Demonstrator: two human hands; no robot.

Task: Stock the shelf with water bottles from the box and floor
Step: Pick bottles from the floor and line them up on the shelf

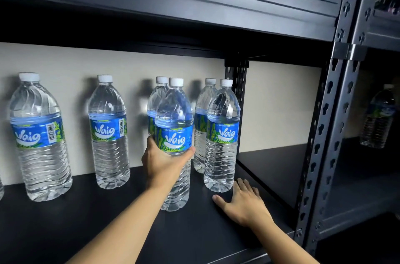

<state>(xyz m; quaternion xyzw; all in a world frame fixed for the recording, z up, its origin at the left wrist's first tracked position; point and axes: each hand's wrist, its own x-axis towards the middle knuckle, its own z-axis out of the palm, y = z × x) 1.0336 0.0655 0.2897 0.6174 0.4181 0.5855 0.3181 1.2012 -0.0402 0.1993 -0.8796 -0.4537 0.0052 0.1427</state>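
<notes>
Water bottle [174,116] gripped by left hand [161,161], right hand [244,203] flat on shelf [108,220]

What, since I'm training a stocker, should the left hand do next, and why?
Probably set the held bottle down on the shelf and let go: the left hand grips its label; it lines up before a back bottle, like the neighbouring pair.

The person is showing only two arms, both running bare from the hands to the frame's lower edge. The left hand [165,161] is presenting its smooth back, the wrist narrowing into a long, slim left forearm [121,227]. The right hand [245,204] is also showing its back, with knuckles and tendons faintly ridging it and slender fingers, joining a slim right forearm [281,244]. The nails are appearing too small to judge.
</notes>
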